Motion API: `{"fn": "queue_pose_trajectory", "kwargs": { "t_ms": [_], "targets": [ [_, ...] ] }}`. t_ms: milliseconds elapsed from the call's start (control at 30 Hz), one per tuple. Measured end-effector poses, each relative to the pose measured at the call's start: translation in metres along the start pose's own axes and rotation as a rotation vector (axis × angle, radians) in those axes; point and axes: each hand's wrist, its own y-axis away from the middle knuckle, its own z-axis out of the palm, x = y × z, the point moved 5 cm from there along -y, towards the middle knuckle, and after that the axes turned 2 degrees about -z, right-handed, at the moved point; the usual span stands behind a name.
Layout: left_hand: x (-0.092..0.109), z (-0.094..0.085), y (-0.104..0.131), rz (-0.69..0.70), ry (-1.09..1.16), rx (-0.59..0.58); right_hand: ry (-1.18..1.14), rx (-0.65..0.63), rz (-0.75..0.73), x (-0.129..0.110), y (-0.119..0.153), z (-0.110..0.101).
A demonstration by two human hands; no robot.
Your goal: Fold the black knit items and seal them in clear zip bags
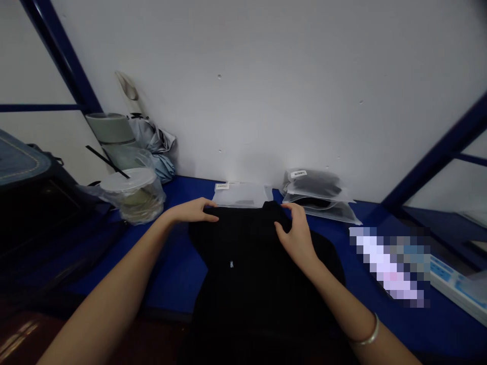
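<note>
A black garment [243, 284] with a tiny white print lies over the front of the blue table, its far edge roughly straight. My left hand [198, 210] is closed on the far left corner of the cloth, thumb on top and fingers at the edge. At the far right, beside a small raised fold, my right hand [297, 230] grips the cloth the same way, its thumb and fingers bent inward. The near part of the garment merges into darkness, so its full shape cannot be made out.
Just behind the garment lies a flat clear bag [243, 193]; stacked zip bags [319, 195] with dark contents lie right of it. At left stand a bagged cup [129, 185] with a straw, a green container [110, 129] and a folded umbrella [162, 162]. A power strip [456, 286] lies far right.
</note>
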Motion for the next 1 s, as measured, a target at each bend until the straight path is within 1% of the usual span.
{"fn": "queue_pose_trajectory", "kwargs": {
  "t_ms": [33,67,133,200,300,400,467,567,600,633,700,767,800,867,900,933,1000],
  "targets": [
    [0.001,0.001,0.001,-0.013,0.013,-0.025,0.100,-0.045,0.049,0.004,0.000,0.000],
    [0.001,0.002,0.001,-0.030,0.031,-0.023,0.191,-0.116,0.104,0.008,0.000,0.001],
    [0.000,0.001,-0.001,-0.072,0.080,0.038,0.317,-0.253,0.183,0.013,0.002,0.003],
    [-0.002,0.001,-0.004,-0.104,0.136,0.111,0.354,-0.300,0.177,0.011,0.003,0.003],
    [-0.005,-0.002,-0.007,-0.126,0.167,0.228,0.260,-0.275,0.139,0.005,0.003,0.004],
    [-0.008,-0.007,-0.008,-0.154,0.142,0.337,0.054,-0.262,0.178,0.006,0.003,0.010],
    [-0.009,-0.010,-0.007,-0.163,0.147,0.370,-0.063,-0.200,0.204,0.007,0.002,0.011],
    [-0.007,-0.014,-0.003,-0.158,0.237,0.405,-0.142,-0.050,0.199,0.005,0.000,0.006],
    [-0.006,-0.015,-0.002,-0.154,0.312,0.392,-0.153,0.007,0.187,0.003,0.000,0.003],
    [-0.004,-0.014,0.000,-0.152,0.410,0.354,-0.161,0.064,0.172,0.001,-0.001,-0.001],
    [0.001,-0.009,0.001,-0.146,0.634,0.238,-0.157,0.179,0.140,-0.005,-0.001,-0.011],
    [0.008,-0.001,0.003,-0.136,0.811,0.128,-0.107,0.295,0.084,-0.011,0.000,-0.022],
    [0.011,0.003,0.003,-0.128,0.860,0.088,-0.064,0.346,0.045,-0.014,0.000,-0.027],
    [0.017,0.014,0.002,-0.117,0.887,0.000,0.051,0.419,-0.063,-0.020,0.003,-0.034],
    [0.019,0.020,0.001,-0.113,0.881,-0.055,0.118,0.430,-0.132,-0.024,0.005,-0.034],
    [0.021,0.027,-0.001,-0.107,0.875,-0.107,0.182,0.413,-0.214,-0.028,0.007,-0.032],
    [0.023,0.036,-0.004,-0.074,0.896,-0.173,0.258,0.303,-0.413,-0.037,0.012,-0.021]
  ]
}}
